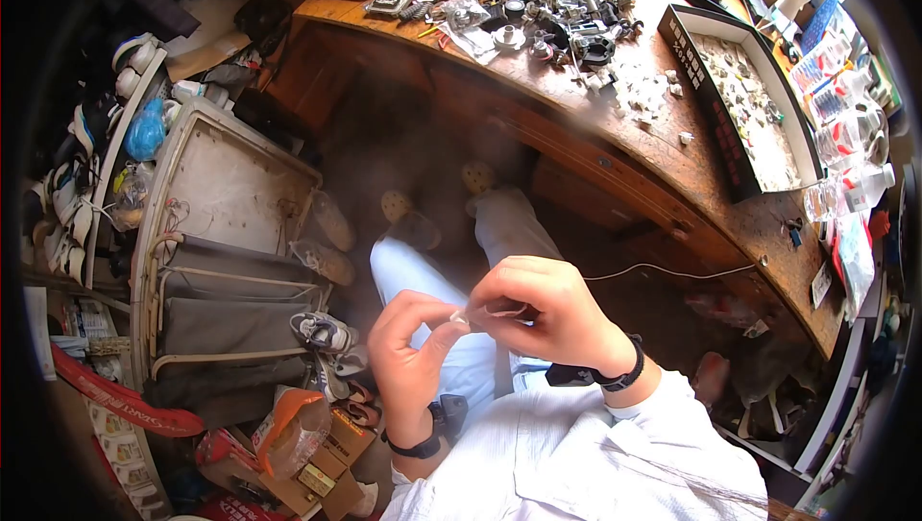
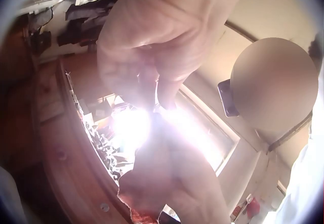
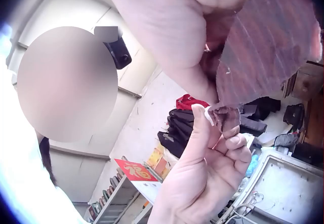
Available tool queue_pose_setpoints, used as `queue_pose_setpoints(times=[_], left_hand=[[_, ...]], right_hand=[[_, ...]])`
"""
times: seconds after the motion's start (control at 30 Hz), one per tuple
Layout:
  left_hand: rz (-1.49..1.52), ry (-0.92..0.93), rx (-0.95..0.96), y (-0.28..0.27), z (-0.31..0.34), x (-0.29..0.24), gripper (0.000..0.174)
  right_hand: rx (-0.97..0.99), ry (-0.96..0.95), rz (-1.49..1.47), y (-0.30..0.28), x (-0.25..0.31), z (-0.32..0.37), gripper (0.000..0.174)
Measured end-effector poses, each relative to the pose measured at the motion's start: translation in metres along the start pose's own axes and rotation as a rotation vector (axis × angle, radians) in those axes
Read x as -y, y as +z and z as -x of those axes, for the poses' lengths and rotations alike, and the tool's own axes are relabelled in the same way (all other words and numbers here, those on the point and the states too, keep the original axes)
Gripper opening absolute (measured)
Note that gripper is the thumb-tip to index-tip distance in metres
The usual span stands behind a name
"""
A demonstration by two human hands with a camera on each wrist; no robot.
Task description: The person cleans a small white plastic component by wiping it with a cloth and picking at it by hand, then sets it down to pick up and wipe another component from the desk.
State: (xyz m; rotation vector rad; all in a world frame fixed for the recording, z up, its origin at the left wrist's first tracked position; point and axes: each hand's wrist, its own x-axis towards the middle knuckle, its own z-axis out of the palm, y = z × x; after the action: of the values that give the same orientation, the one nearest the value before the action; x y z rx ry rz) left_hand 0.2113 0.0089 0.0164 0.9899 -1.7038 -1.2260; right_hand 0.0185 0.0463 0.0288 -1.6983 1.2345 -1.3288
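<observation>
Both hands meet in front of the lap. My left hand (image 1: 408, 353) pinches a small white piece (image 1: 461, 317) between thumb and fingers; in the right wrist view the white piece (image 3: 208, 116) lies against the left thumb tip. My right hand (image 1: 547, 310) grips a thin, dark reddish, streaked sheet (image 3: 268, 47), partly hidden by its fingers in the head view. A narrow end of this sheet reaches the left fingertips beside the white piece. Glare in the left wrist view washes out the fingertips.
A wooden desk (image 1: 634, 151) curves ahead, carrying a heap of small metal and plastic parts (image 1: 567, 17). A black-rimmed box (image 1: 715, 103) holds many small pale pieces. Plastic bottles (image 1: 845, 137) line the right side. Left are a folding frame (image 1: 154, 233), shoes (image 1: 325, 332) and a cardboard box (image 1: 336, 463).
</observation>
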Motion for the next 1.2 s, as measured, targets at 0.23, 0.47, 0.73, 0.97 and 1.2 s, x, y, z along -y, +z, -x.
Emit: queue_pose_setpoints(times=[0.23, 0.47, 0.73, 0.97, 1.2], left_hand=[[0.038, 0.000, -0.184, 0.010, 0.012, 0.005, 0.018], [-0.166, 0.133, -0.014, 0.005, 0.005, -0.005, 0.028], [-0.230, 0.097, -0.033, 0.010, 0.003, -0.013, 0.031], [-0.081, 0.017, -0.121, 0.013, 0.007, -0.004, 0.034], [-0.263, 0.119, -0.041, 0.006, 0.001, -0.015, 0.031]], right_hand=[[-0.023, 0.066, -0.090, 0.005, 0.002, 0.000, 0.018], [-0.030, 0.211, -0.170, 0.007, 0.001, 0.002, 0.016], [-0.051, 0.121, -0.129, 0.002, 0.001, -0.003, 0.017], [-0.013, 0.050, -0.070, 0.002, 0.002, -0.004, 0.018], [-0.011, -0.006, 0.007, 0.005, -0.005, -0.002, 0.018]])
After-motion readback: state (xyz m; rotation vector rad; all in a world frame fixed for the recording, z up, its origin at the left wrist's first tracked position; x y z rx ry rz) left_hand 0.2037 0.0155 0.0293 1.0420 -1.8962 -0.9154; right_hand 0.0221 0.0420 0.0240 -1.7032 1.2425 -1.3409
